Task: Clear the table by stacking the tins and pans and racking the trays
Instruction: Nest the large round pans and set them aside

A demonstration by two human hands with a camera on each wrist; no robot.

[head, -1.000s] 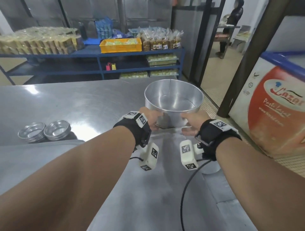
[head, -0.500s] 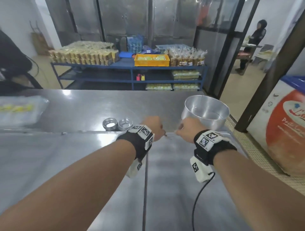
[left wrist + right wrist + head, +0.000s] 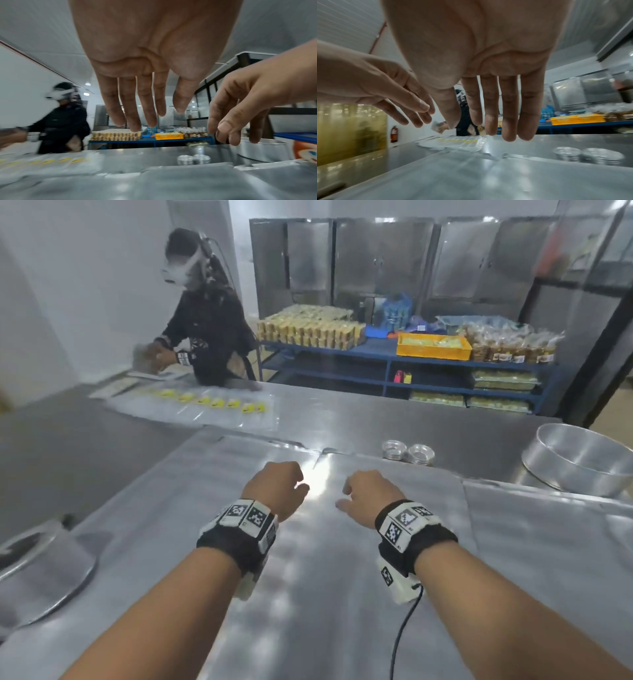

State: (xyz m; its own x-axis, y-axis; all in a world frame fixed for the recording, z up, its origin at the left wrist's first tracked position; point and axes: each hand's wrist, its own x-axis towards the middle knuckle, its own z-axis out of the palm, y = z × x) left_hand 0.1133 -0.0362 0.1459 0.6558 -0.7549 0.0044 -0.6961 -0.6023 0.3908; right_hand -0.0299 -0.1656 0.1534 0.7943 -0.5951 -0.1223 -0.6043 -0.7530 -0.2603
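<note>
1. The steel table (image 3: 342, 628) spreads wide under both arms; its near sheets lie bare around the hands.
2. The round pan (image 3: 579, 463) stands at the table's right edge (partly cut off by the frame).
3. Left hand (image 3: 274, 487) and right hand (image 3: 370, 494) hover side by side, apart, fingers relaxed, holding nothing.
4. Two stacks of small tins (image 3: 407, 451) sit touching, between the hands and the pan.

Across the steel desk (image 3: 359, 419) a person in dark clothes (image 3: 209, 326) stands bent over clear packets with yellow labels (image 3: 212, 404) laid in a row on it. Behind, a blue shelf rack (image 3: 387, 364) carries stacked packaged goods (image 3: 308, 332), a yellow crate (image 3: 433, 347) and bagged snacks (image 3: 513, 344), with metal cabinets (image 3: 376, 261) along the wall.
</note>
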